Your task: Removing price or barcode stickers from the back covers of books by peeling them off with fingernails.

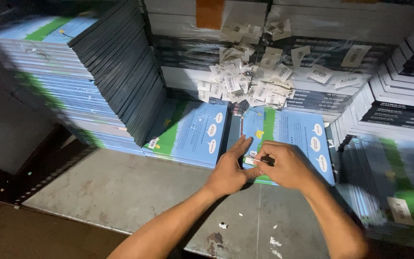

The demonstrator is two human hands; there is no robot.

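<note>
Both my hands meet over the lower left corner of a light-blue and green book (288, 132) on top of a low stack. My left hand (231, 168) lies flat with fingers pressing on the book's corner. Pinched fingers of my right hand (283, 165) hold a small dark tool (267, 160) against a small white sticker (251, 159) on that cover. A second low stack of the same books (190, 132) lies just left, with a sticker at its lower corner.
A heap of peeled white barcode stickers (250, 76) clings to stacks behind. Tall book stacks (49, 72) rise left, dark-spined books (125, 67) lean on them, more stacks (398, 110) stand right. Grey metal surface (120, 187) holds paper scraps.
</note>
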